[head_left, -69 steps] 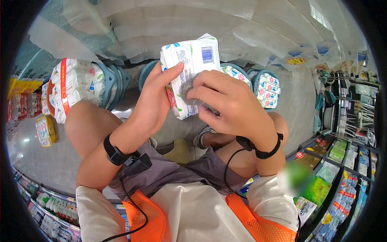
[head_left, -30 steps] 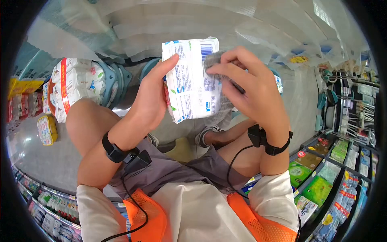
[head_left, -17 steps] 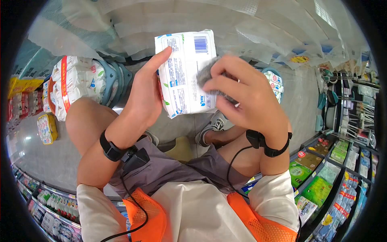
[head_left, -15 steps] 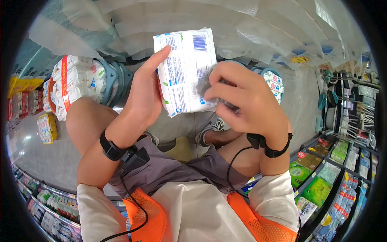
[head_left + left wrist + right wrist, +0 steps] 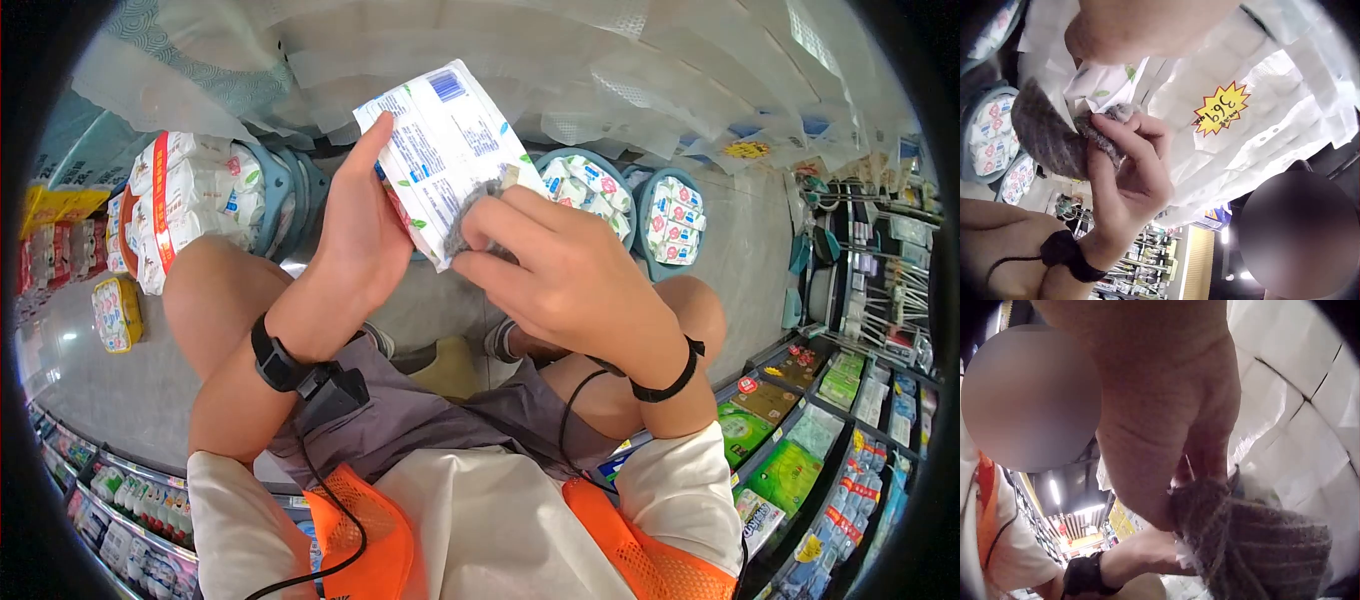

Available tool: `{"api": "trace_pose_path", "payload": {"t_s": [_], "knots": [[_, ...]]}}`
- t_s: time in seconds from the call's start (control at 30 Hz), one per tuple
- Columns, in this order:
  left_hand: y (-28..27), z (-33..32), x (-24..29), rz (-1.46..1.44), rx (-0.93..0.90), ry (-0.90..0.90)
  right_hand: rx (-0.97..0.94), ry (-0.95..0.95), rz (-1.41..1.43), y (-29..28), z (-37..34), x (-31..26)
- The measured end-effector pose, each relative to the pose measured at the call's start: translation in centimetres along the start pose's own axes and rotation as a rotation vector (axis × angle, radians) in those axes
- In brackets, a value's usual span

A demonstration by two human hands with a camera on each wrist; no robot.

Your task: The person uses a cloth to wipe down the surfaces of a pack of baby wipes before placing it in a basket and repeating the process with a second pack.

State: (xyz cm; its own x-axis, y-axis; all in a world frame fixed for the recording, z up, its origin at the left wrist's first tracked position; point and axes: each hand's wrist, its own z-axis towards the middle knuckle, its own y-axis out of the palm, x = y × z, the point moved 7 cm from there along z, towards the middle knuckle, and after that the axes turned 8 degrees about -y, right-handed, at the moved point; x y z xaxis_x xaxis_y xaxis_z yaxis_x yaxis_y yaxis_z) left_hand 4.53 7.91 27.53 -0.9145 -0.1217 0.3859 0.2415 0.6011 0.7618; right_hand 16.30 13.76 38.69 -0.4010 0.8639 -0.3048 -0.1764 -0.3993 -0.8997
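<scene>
In the head view my left hand (image 5: 355,235) grips a white printed soft pack (image 5: 430,140) along its left edge, thumb over the face with the barcode and blue text. The pack is tilted. My right hand (image 5: 555,265) pinches a grey cloth (image 5: 468,212) against the pack's lower part, hiding some of the print. The left wrist view shows that cloth (image 5: 1047,137) bunched between thumb and fingers, its loose end trailing away, with a leaf-printed part of the pack (image 5: 1105,84) behind. Seen from the right wrist, the cloth (image 5: 1266,544) hangs below the fingers, ribbed and fuzzy.
Blue-grey tubs of small white packs stand on the floor beyond the hands, one with its rim (image 5: 664,273) at right. White packs with a red band (image 5: 160,200) are at left, near a yellow pack (image 5: 117,315). Plastic-wrapped goods carry a price star (image 5: 1221,106). Shelves (image 5: 785,470) flank the right side.
The pack has turned counter-clockwise, its barcode end swinging left. My right hand has carried the grey cloth left across its face towards the lower left corner, and more of the tubs shows.
</scene>
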Motion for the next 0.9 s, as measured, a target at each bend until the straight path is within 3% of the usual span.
{"api": "trace_pose_path", "payload": {"t_s": [0.3,0.43,0.57,0.67,0.8,0.9], "knots": [[-0.2,0.0,4.7,0.08,-0.127,0.176,0.078,0.168,-0.16,-3.7,-1.7,4.2],[-1.2,0.1,6.5,0.346,0.016,0.215,0.054,0.189,-0.142,-4.5,-2.4,4.8],[-1.5,0.2,8.1,0.883,0.135,0.31,0.064,0.173,-0.093,-4.5,-2.4,4.2],[1.0,-1.3,7.8,1.669,0.189,0.783,0.053,0.159,-0.078,-4.5,-2.4,3.7],[-0.5,1.2,4.7,2.13,0.008,0.806,0.066,0.095,-0.055,-4.6,-2.1,2.9],[-0.9,2.2,4.3,2.112,-0.094,0.808,0.087,0.085,-0.034,-5.3,-2.4,2.5]]}}
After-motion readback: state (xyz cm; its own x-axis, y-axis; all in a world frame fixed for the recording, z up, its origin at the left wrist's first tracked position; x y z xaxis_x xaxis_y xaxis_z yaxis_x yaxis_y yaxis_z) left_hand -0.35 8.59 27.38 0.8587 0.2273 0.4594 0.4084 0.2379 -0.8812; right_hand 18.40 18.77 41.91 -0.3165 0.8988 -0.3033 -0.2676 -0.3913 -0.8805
